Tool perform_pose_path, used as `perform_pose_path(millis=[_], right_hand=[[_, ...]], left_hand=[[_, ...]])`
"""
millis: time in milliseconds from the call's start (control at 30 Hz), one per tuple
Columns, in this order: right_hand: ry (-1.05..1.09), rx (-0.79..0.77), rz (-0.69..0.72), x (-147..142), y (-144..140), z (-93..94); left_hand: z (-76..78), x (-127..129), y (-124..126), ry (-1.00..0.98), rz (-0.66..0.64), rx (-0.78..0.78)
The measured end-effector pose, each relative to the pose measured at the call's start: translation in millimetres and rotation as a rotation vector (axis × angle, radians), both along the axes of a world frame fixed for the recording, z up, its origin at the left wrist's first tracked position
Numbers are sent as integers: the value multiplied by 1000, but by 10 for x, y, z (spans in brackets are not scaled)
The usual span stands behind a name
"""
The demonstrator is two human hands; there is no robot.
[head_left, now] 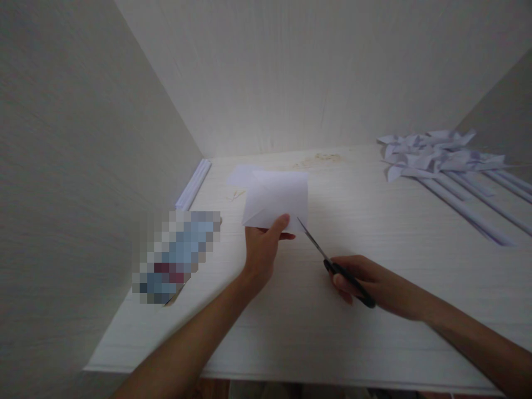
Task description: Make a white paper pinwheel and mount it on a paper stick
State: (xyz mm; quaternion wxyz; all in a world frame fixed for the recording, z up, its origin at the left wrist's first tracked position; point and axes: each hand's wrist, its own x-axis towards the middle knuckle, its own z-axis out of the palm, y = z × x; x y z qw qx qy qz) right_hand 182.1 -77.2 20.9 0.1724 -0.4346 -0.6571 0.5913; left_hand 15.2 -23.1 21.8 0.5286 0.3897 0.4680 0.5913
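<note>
My left hand (pixel 262 247) pinches the lower edge of a white sheet of paper (pixel 277 198) and holds it up above the desk, thumb on the near face. My right hand (pixel 369 282) grips black-handled scissors (pixel 332 263). Their blades are closed and point up and left, with the tip just at the paper's lower right corner. I cannot tell whether the tip touches the sheet. A second pale scrap (pixel 240 174) lies flat on the desk behind the held sheet.
White desk (pixel 374 233) boxed in by walls on the left, back and right. Several finished paper pinwheels on rolled sticks (pixel 444 160) lie at the far right. Rolled paper sticks (pixel 193 184) rest along the left wall. A blurred-out object (pixel 177 255) lies at the left.
</note>
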Motion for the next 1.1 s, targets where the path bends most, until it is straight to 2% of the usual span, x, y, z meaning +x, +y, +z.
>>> perform_pose_path(millis=[1100], right_hand=[[-7,6,-2,2,4,-39]], left_hand=[[-8,-7,-3,14,-15,8]])
